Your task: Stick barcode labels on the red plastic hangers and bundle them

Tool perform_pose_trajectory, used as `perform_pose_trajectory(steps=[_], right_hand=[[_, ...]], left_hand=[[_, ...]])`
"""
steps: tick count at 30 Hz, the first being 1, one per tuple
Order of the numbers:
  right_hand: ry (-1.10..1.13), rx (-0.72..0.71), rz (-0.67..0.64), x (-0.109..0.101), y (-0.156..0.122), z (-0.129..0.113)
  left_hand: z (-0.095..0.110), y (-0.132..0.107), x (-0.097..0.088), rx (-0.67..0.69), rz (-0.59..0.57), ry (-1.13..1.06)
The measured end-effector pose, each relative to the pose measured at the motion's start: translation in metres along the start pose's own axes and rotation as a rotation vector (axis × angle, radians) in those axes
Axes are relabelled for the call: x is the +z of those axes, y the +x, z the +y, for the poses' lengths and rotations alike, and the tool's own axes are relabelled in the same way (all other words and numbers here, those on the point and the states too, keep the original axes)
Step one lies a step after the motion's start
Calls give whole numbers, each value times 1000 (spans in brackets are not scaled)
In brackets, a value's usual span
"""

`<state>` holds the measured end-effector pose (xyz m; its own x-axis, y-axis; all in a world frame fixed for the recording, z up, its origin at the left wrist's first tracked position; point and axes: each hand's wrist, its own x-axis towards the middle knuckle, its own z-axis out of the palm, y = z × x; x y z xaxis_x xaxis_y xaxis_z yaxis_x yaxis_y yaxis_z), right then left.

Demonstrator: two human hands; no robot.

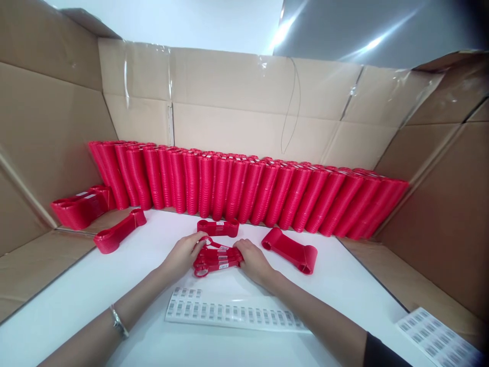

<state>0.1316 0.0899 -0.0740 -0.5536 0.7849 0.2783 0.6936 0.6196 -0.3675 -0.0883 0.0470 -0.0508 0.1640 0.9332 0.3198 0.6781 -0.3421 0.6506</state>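
Note:
A loose bunch of flat red plastic pieces with ringed ends (217, 259) lies on the white table in front of me, with small white barcode labels on several of them. My left hand (185, 255) is closed on the bunch's left end, thumb and fingers pinching. At the right end, my right hand (252, 259) grips the same pieces with bent fingers. Just behind the bunch rests a short red stack (217, 228) with a label on top. Closer to me lies a sheet of barcode labels (233, 312), partly peeled at its upper rows and partly covered by my right forearm.
Tall red stacks (237, 188) stand in a long row against the cardboard back wall (229, 86). Smaller stacks lie at left (120, 232), far left (80, 210) and right (290, 250). Another label sheet (435, 336) sits at the lower right. Cardboard walls enclose both sides.

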Motion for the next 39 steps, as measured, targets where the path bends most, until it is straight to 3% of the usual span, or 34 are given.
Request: perform_pose_trajectory(steps=[5, 11, 13, 19, 23, 29, 39], right_hand=[[-92, -12, -36, -3, 0, -6], [-168, 35, -37, -2, 2, -6], [-179, 46, -31, -1, 4, -6], [-179, -29, -83, -3, 4, -12], [-148, -115, -128, -11, 1, -15], [-81, -176, -149, -24, -2, -17], [58, -180, -3, -40, 1, -8]], left_hand=[[-11, 1, -3, 27, -14, 4], [-13, -12, -19, 44, -313, 50], [-10, -16, -21, 21, -360, 89], [-5, -19, -21, 64, -295, 303], [-10, -16, -22, 98, -313, 307], [-13, -13, -25, 133, -238, 291], [-1, -2, -36, 289, -119, 244]])
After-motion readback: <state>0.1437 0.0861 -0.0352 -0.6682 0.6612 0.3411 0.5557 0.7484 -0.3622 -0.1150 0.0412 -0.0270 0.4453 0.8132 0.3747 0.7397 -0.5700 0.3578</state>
